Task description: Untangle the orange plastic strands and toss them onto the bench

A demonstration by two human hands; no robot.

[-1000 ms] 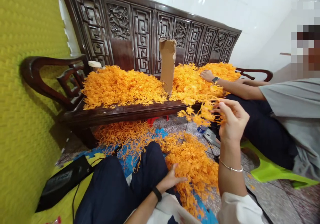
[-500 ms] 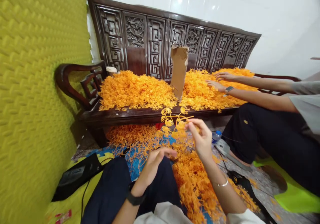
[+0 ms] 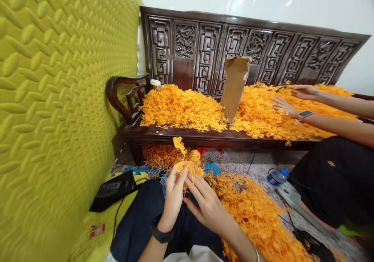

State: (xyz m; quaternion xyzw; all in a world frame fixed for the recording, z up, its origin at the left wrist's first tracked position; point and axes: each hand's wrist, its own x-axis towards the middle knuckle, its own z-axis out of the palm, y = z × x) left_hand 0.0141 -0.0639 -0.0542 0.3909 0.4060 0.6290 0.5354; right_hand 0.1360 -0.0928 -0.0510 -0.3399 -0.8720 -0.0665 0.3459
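Note:
My left hand (image 3: 174, 192) and my right hand (image 3: 207, 203) meet over my lap. Between them is an orange plastic flower sprig (image 3: 179, 144), its curled heads standing up past the fingertips. The left thumb and fingers pinch it near the base of its stems. Fingers of the right hand close on it from the other side, beside a thin stem that points down. Exactly where the right fingertips grip is partly hidden. A loose heap of orange flower pieces (image 3: 251, 203) lies on the floor by my right forearm.
A carved dark wooden bench (image 3: 187, 137) bears two orange flower piles, the left one (image 3: 181, 108) split from the right by a cardboard piece (image 3: 235, 85). A co-worker's hands (image 3: 288, 107) touch the right pile. Orange stems (image 3: 160, 157) lie beneath the bench. A bottle (image 3: 277, 177) stands at right.
My right hand has come down and left with the sprig to meet my left hand, which has closed on it. The view has swung left. A co-worker's hand has moved within the right pile.

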